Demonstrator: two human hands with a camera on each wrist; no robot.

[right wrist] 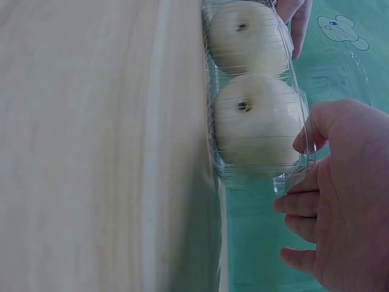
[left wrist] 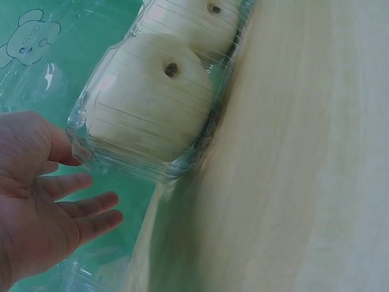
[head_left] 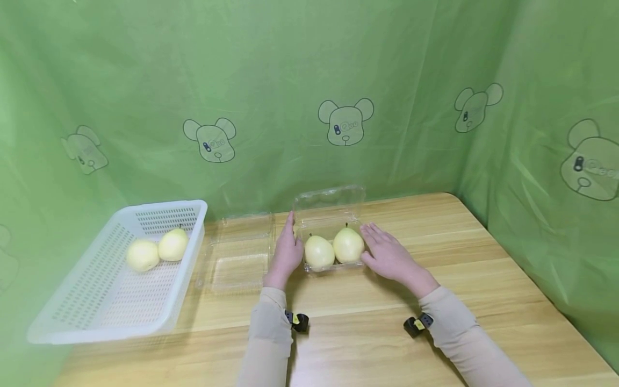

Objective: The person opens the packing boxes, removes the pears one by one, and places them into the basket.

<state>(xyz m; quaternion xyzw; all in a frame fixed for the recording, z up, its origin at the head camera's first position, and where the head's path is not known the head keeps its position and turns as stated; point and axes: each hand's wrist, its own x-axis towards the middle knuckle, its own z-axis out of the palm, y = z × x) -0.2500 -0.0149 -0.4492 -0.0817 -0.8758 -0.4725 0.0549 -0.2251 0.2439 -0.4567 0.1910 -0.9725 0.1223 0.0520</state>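
Note:
Two pale yellow pears (head_left: 319,252) sit side by side in a clear plastic clamshell box (head_left: 323,267), whose lid (head_left: 329,199) stands raised at the back. At the box's left end is my left hand (head_left: 288,252), its fingers straight and its thumb tip right at the corner in the left wrist view. My right hand (head_left: 389,255) is at the other end. Its thumb (right wrist: 313,131) lies over the rim, with the index finger beneath, pinching the edge. Through the plastic, both wrist views show the dark hollows of the pears (left wrist: 146,103).
A white slotted basket (head_left: 171,317) with two more pears (head_left: 143,255) stands at the left. Between it and my left hand lies another clear plastic box (head_left: 242,269), opened flat. Green curtain (head_left: 290,64) hangs behind and beside the wooden table (head_left: 358,344).

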